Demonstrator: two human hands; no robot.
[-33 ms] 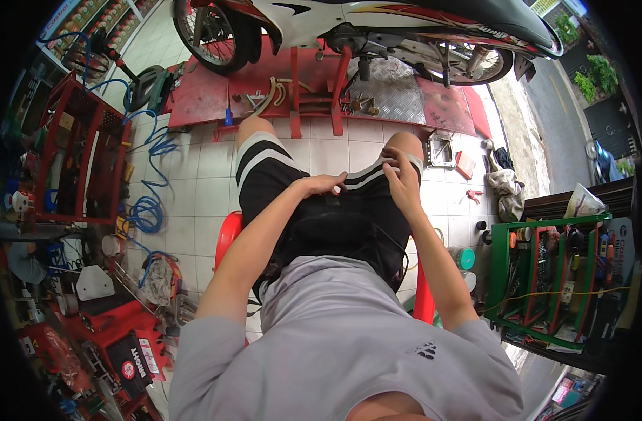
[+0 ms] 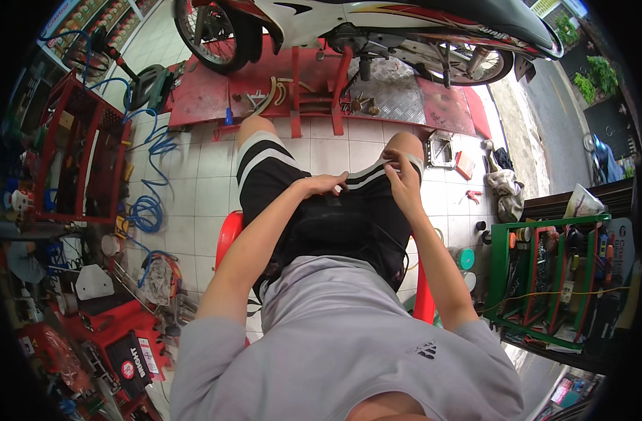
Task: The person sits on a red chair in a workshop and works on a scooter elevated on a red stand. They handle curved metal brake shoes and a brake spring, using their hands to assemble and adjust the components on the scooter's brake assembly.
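I sit with both hands in my lap. My left hand [image 2: 322, 186] lies over the inner side of my left thigh, its fingers stretched out and nothing held. Just below it, a black pouch [image 2: 331, 228] rests on my lap. On my right thigh, near the knee, my right hand [image 2: 403, 174] rests with loosely bent fingers apart, also holding nothing. It touches the pale striped hem of my black shorts [image 2: 265, 175]. Ahead of my knees, a white, black and red motorcycle [image 2: 300, 28] stands on a red lift platform [image 2: 195, 98], with hand tools lying on it.
At left are a red tool rack [image 2: 68, 154], a coiled blue air hose [image 2: 147, 214] and a red tool cart [image 2: 117, 337]. To the right stand a green tool rack [image 2: 500, 281], a metal frame [image 2: 442, 151] and red pliers [image 2: 473, 196] on the tiles. I sit on a red chair [image 2: 228, 238].
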